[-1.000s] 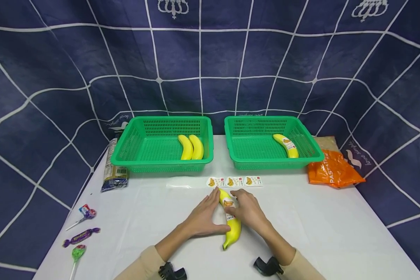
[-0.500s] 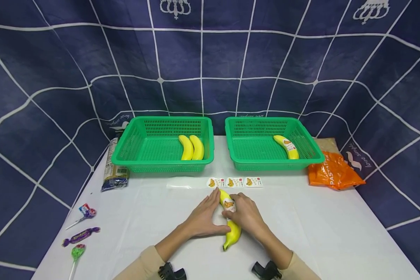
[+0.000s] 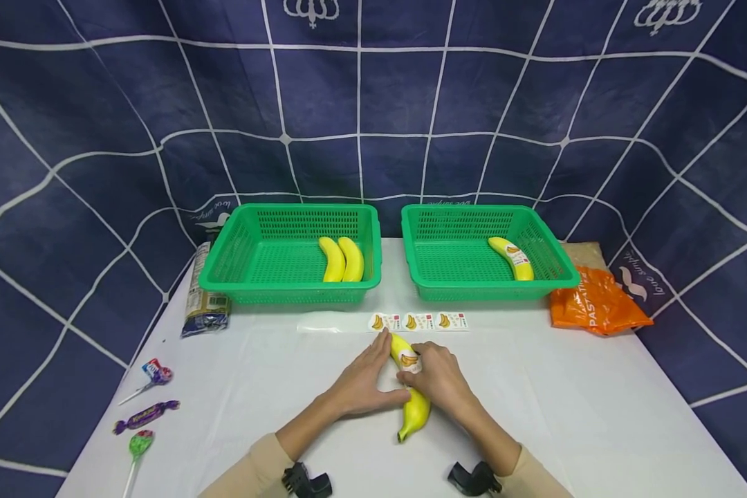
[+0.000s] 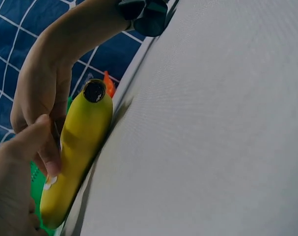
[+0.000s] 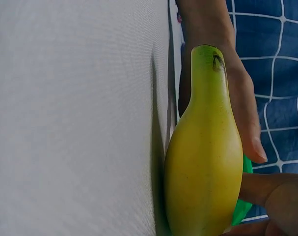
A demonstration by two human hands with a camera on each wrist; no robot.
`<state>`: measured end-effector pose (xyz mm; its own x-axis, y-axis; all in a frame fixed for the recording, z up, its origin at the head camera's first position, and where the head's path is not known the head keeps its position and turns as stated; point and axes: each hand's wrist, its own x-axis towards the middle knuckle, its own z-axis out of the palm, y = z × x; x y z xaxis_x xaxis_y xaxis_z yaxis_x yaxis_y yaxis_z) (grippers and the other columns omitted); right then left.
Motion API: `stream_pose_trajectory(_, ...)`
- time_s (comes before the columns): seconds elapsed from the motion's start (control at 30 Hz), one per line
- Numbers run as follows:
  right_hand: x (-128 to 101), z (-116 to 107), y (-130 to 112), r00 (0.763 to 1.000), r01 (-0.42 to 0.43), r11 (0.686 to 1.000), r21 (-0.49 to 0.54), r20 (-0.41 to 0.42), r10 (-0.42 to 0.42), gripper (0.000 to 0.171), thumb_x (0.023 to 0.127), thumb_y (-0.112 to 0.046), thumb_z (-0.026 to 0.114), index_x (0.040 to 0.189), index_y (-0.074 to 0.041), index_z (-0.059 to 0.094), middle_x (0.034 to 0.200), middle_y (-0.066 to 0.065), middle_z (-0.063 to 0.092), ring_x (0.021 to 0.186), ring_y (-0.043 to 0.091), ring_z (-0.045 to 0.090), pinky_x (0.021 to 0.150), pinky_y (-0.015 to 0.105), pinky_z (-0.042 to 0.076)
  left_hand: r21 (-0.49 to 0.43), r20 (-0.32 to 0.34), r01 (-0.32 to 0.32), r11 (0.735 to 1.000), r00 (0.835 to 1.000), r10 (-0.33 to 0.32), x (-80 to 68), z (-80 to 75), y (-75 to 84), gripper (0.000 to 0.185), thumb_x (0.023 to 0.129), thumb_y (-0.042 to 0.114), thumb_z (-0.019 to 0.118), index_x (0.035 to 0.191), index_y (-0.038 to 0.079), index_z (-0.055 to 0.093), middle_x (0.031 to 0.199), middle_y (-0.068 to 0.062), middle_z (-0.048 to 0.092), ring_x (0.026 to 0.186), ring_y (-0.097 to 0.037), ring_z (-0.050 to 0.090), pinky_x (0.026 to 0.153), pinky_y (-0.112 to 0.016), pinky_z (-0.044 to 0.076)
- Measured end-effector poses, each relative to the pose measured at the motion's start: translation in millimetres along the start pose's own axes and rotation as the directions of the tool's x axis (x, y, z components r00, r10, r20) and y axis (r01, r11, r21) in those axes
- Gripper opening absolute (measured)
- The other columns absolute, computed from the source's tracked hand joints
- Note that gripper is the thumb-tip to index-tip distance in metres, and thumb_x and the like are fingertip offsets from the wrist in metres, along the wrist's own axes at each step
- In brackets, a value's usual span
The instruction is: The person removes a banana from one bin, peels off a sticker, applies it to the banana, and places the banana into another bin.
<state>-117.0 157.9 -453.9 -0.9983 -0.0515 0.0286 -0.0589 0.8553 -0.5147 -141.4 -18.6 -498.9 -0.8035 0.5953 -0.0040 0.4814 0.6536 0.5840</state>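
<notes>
A yellow banana [image 3: 415, 409] lies on the white table, with a sticker [image 3: 407, 360] on its far half. My left hand [image 3: 373, 370] lies flat along its left side, fingers straight and thumb touching the fruit. My right hand [image 3: 420, 370] curls over the banana from the right, at the sticker. In the left wrist view the banana [image 4: 80, 147] has my left thumb [image 4: 40, 142] on it. In the right wrist view the banana [image 5: 203, 167] sits between both hands. A strip of banana stickers [image 3: 420, 321] lies just beyond.
Two green baskets stand at the back: the left one [image 3: 224, 270] holds two bananas [image 3: 342, 259], the right one [image 3: 554, 273] one labelled banana [image 3: 510, 257]. An orange bag [image 3: 597, 304] lies right, a packet [image 3: 202, 304] left, and sweets [image 3: 146, 415] at the front left.
My right hand's fingers have drawn in a little over the stickered part of the banana. The left hand and the banana have hardly moved.
</notes>
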Motion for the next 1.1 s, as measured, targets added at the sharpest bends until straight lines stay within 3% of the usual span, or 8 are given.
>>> stream_pose_trajectory(0.13, 1.4, -0.7, 1.7, 1.000, 0.017, 1.000, 0.013, -0.015, -0.017, 0.055, 0.070, -0.023, 0.087, 0.113, 0.006, 0.069, 0.105, 0.017, 0.072, 0.091, 0.027, 0.067, 0.075, 0.040, 0.055, -0.070, -0.035, 0.031, 0.997, 0.999, -0.034, 7.5, -6.7, -0.1, 0.110, 0.082, 0.075, 0.054, 0.158, 0.011, 0.005, 0.166, -0.003, 0.000, 0.152, -0.022, 0.014, 0.117, -0.048, 0.033)
stream_pose_trajectory(0.27, 2.2, 0.2, 3.7, 0.999, 0.045, 0.999, 0.015, -0.027, -0.045, 0.046, 0.069, -0.020, 0.086, 0.107, 0.003, 0.071, 0.098, 0.013, 0.073, 0.080, 0.020, 0.064, 0.067, 0.034, 0.053, -0.078, -0.065, 0.046, 0.996, 0.997, -0.051, 21.2, -18.6, 2.4, 0.108, 0.083, 0.070, 0.057, 0.158, 0.012, 0.005, 0.166, -0.004, 0.001, 0.152, -0.020, 0.012, 0.117, -0.048, 0.034)
stream_pose_trajectory(0.37, 1.9, 0.9, 4.8, 0.999, 0.043, 0.999, 0.013, -0.021, -0.043, 0.044, 0.070, -0.026, 0.086, 0.102, 0.002, 0.072, 0.091, 0.011, 0.072, 0.075, 0.018, 0.062, 0.066, 0.034, 0.050, -0.077, -0.095, 0.039, 0.996, 0.994, -0.046, 36.3, -30.0, 8.8, 0.107, 0.084, 0.067, 0.059, 0.158, 0.011, 0.005, 0.166, -0.006, 0.001, 0.152, -0.022, 0.013, 0.115, -0.052, 0.034)
stream_pose_trajectory(0.5, 1.3, 0.4, 5.1, 1.000, 0.024, 1.000, 0.006, -0.014, -0.024, 0.053, 0.070, -0.030, 0.086, 0.106, 0.006, 0.070, 0.094, 0.014, 0.072, 0.081, 0.024, 0.065, 0.071, 0.040, 0.052, -0.087, -0.132, 0.033, 0.996, 0.990, -0.044, 60.7, -43.8, 19.7, 0.102, 0.087, 0.065, 0.058, 0.158, 0.014, 0.005, 0.166, -0.004, 0.002, 0.152, -0.025, 0.016, 0.114, -0.057, 0.034)
stream_pose_trajectory(0.67, 1.5, 0.3, 4.8, 1.000, 0.010, 1.000, 0.019, -0.012, -0.010, 0.059, 0.069, -0.029, 0.086, 0.112, 0.007, 0.068, 0.101, 0.017, 0.072, 0.087, 0.026, 0.066, 0.074, 0.041, 0.054, -0.105, -0.206, 0.022, 0.994, 0.978, -0.044, 90.9, -54.8, 30.5, 0.083, 0.088, 0.061, 0.058, 0.152, 0.015, 0.033, 0.163, -0.007, 0.024, 0.147, -0.030, 0.030, 0.112, -0.059, 0.036)
stream_pose_trajectory(0.77, 0.6, 0.7, 4.9, 1.000, 0.006, 1.000, 0.025, -0.005, -0.005, 0.058, 0.070, -0.030, 0.086, 0.111, 0.007, 0.069, 0.099, 0.016, 0.072, 0.083, 0.023, 0.065, 0.070, 0.037, 0.053, -0.111, -0.255, 0.027, 0.993, 0.965, -0.055, 104.8, -57.1, 35.0, 0.076, 0.088, 0.057, 0.059, 0.148, 0.014, 0.041, 0.158, -0.009, 0.035, 0.143, -0.032, 0.037, 0.112, -0.056, 0.037)
stream_pose_trajectory(0.9, -0.5, 0.6, 4.6, 1.000, 0.008, 1.000, 0.024, -0.004, -0.008, 0.055, 0.070, -0.030, 0.086, 0.110, 0.005, 0.070, 0.096, 0.014, 0.072, 0.080, 0.021, 0.063, 0.067, 0.034, 0.052, -0.085, -0.293, 0.027, 0.996, 0.955, -0.051, 120.2, -56.6, 39.3, 0.083, 0.088, 0.058, 0.060, 0.152, 0.013, 0.034, 0.157, -0.009, 0.034, 0.141, -0.030, 0.039, 0.110, -0.053, 0.041)
stream_pose_trajectory(1.1, -1.9, -0.5, 5.3, 0.999, 0.030, 1.000, 0.005, -0.014, -0.030, 0.053, 0.070, -0.030, 0.085, 0.109, 0.003, 0.071, 0.088, 0.010, 0.070, 0.073, 0.016, 0.058, 0.063, 0.031, 0.047, -0.091, -0.294, 0.040, 0.995, 0.953, -0.065, 143.9, -55.4, 44.3, 0.093, 0.087, 0.060, 0.059, 0.156, 0.013, 0.020, 0.163, -0.008, 0.018, 0.143, -0.034, 0.037, 0.104, -0.056, 0.046)
